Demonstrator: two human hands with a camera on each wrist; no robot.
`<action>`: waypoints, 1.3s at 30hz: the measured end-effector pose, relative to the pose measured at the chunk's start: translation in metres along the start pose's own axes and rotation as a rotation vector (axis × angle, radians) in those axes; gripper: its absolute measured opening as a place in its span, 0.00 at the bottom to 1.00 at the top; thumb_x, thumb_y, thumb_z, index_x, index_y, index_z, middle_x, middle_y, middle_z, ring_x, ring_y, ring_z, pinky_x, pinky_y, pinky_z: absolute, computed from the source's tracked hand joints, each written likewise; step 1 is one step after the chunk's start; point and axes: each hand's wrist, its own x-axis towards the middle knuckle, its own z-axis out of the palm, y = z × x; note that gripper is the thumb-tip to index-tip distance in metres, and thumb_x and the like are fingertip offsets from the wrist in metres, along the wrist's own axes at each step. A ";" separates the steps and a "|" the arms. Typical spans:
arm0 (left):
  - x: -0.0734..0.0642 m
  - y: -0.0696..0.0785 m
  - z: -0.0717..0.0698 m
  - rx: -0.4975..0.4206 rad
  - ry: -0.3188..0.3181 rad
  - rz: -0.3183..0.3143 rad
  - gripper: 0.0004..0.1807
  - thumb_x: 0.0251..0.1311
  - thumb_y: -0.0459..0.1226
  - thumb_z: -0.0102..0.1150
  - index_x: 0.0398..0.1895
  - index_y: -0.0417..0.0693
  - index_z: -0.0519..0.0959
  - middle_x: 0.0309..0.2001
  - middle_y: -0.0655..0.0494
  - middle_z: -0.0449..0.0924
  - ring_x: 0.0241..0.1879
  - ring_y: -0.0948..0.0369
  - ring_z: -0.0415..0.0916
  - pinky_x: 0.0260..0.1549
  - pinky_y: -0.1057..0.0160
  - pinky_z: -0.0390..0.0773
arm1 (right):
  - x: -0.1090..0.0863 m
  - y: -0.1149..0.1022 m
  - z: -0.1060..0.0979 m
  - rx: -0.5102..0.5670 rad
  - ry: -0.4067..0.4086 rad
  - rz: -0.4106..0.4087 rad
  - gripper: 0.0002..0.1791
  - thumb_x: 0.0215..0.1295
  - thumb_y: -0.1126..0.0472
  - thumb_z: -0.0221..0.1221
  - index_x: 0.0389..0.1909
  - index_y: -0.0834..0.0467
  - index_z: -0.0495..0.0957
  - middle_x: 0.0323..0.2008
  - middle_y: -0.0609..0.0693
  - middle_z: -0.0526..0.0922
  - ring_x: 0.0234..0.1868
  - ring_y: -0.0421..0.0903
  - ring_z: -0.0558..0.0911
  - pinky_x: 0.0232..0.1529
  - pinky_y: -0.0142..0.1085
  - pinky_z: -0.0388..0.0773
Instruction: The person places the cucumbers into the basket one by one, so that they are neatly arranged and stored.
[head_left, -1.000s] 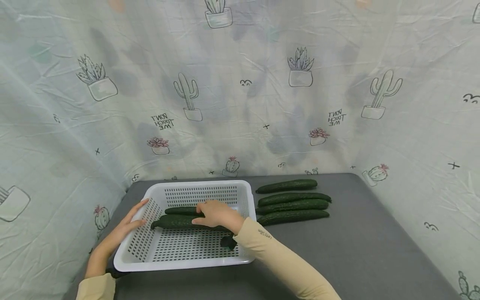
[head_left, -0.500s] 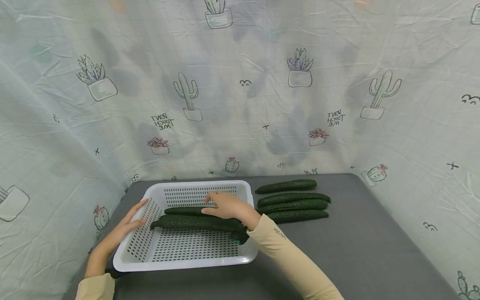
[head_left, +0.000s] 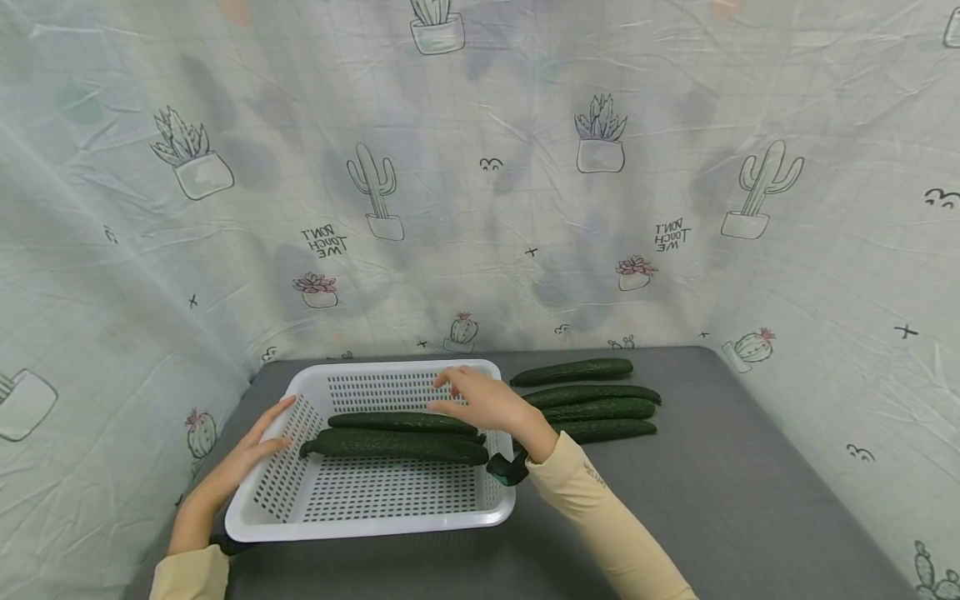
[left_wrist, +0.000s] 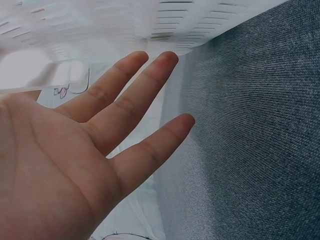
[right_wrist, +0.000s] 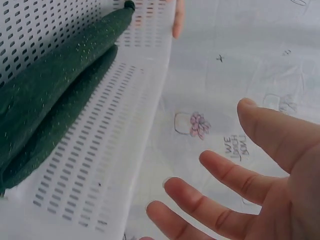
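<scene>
A white perforated plastic basket (head_left: 367,531) holds two long, dark green cucumbers; the front cucumber (head_left: 393,446) lies beside the back cucumber (head_left: 401,422), partly over it. At the basket's left rim rests my left hand (head_left: 243,462). In the left wrist view its fingers (left_wrist: 145,105) stretch out spread under the basket's side wall. Over the basket's right rim hovers my right hand (head_left: 491,404), holding nothing. The right wrist view shows its fingers (right_wrist: 210,205) spread and slightly bent, apart from the cucumbers.
Several more cucumbers lie on the grey table (head_left: 720,492) right of the basket: a single cucumber (head_left: 573,372) at the back, and a close group (head_left: 607,410) in front, partly behind the right hand. A printed cloth curtain (head_left: 495,217) encloses the table's back and sides.
My right hand has left the cucumbers in the basket and moved right and up to the right rim. The two cucumbers stay in place; my left hand has not moved.
</scene>
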 end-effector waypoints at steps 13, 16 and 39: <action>0.000 -0.002 -0.002 0.007 -0.005 0.003 0.36 0.70 0.39 0.39 0.73 0.61 0.35 0.71 0.35 0.28 0.59 0.27 0.51 0.36 0.46 0.76 | -0.029 0.026 -0.011 0.074 0.152 0.044 0.20 0.66 0.45 0.52 0.55 0.48 0.69 0.50 0.53 0.72 0.43 0.48 0.75 0.39 0.41 0.73; 0.000 -0.002 -0.002 0.009 -0.008 0.012 0.36 0.70 0.39 0.39 0.74 0.61 0.35 0.71 0.35 0.27 0.60 0.27 0.50 0.37 0.46 0.76 | -0.035 0.033 -0.010 0.088 0.202 0.051 0.20 0.66 0.45 0.52 0.55 0.47 0.70 0.50 0.53 0.71 0.42 0.49 0.75 0.37 0.40 0.72; 0.002 -0.004 -0.003 0.064 0.007 0.029 0.36 0.70 0.39 0.40 0.74 0.60 0.35 0.71 0.38 0.24 0.63 0.29 0.43 0.41 0.44 0.72 | -0.085 0.108 0.006 -0.082 0.420 0.099 0.17 0.60 0.44 0.58 0.48 0.44 0.77 0.44 0.52 0.73 0.41 0.48 0.70 0.38 0.43 0.68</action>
